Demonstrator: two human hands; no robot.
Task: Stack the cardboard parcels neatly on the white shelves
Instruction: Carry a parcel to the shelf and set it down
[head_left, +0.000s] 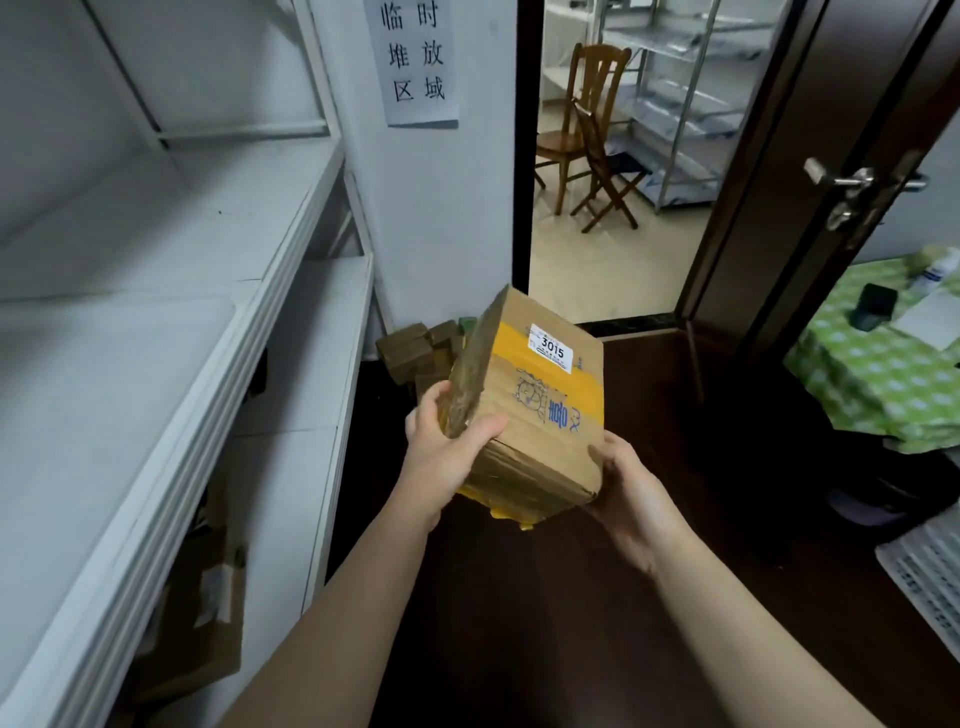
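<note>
Low in the white shelves (249, 364) sits a brown box (202, 597). The left hand (441, 457) grips the left side of a cardboard parcel (540, 415), thumb on top. The right hand (628, 499) holds its near right corner. The parcel is up in the air beside the shelves. More small parcels (415, 348) lie piled on the floor by the wall.

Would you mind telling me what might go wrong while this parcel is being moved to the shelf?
1. The parcel is tilted and held only at its near end by the left hand and right hand, so it may slip.
2. Yellow tape hangs loose at its lower edge, so the bottom might open.
3. When it swings left, a corner could catch the white shelf edge.
</note>
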